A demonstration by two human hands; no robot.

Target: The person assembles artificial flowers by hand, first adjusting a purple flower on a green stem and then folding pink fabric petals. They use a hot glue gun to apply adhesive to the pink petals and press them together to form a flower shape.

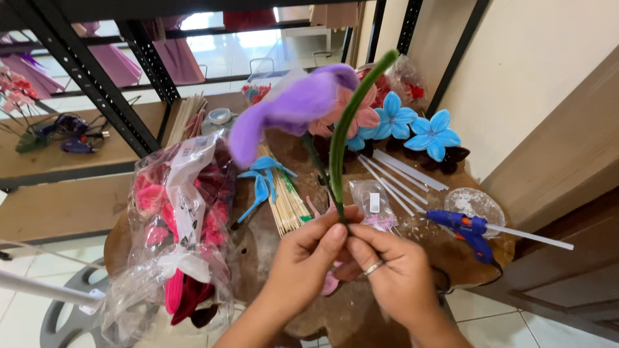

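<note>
Cluttered round wooden table [464, 261] under black shelving. Left hand [303, 258] and right hand [393, 277] both pinching green stem [345, 129] of purple fabric flower [284, 109], raised above table. Risk: thin stem slipping, nearby blue glue gun [467, 229] burning fingers.

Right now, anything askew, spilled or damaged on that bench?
Nothing looks damaged. The blue glue gun lies on its side at the round wooden table's right edge, glue stick poking past the rim. A plastic bag of pink petals overhangs the left edge.
</note>
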